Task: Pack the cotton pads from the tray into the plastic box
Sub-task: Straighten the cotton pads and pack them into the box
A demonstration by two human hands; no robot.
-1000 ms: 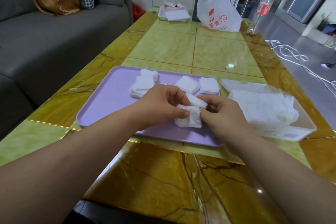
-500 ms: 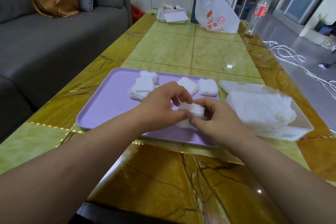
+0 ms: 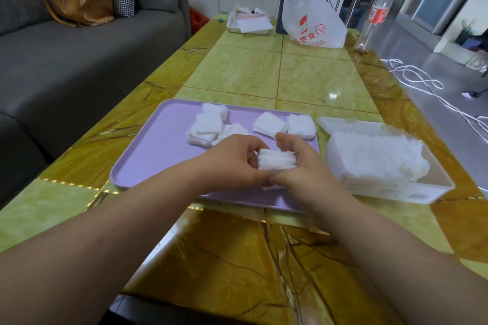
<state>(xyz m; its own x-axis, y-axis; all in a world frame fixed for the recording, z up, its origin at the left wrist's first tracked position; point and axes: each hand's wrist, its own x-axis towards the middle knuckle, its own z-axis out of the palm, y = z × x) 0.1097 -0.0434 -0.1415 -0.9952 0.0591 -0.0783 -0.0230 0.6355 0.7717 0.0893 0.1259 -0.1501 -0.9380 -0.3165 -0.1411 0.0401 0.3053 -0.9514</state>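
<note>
Head view shows your left hand (image 3: 232,163) and right hand (image 3: 303,166) meeting over the near right part of the purple tray (image 3: 158,145), both gripping one small stack of cotton pads (image 3: 276,162) between them. Your left fingers curl round the stack's left end and your right fingers and thumb curl round its right end; the two thumbs touch just below it. The stack sits level and squared up, held just above the tray floor, though you cannot tell from here whether its underside touches the tray. More loose cotton pads lie at the far side of the tray: a heap toward the left (image 3: 207,128) and two separate little piles toward the right (image 3: 269,124). The plastic box (image 3: 396,192) stands on the green and brown table (image 3: 317,79) just beside the tray's right edge, already holding a thick row of pads (image 3: 375,155) that rises above its rim. At the far end of the table stand a white carrier bag (image 3: 314,24) and a clear bottle (image 3: 376,13).
</note>
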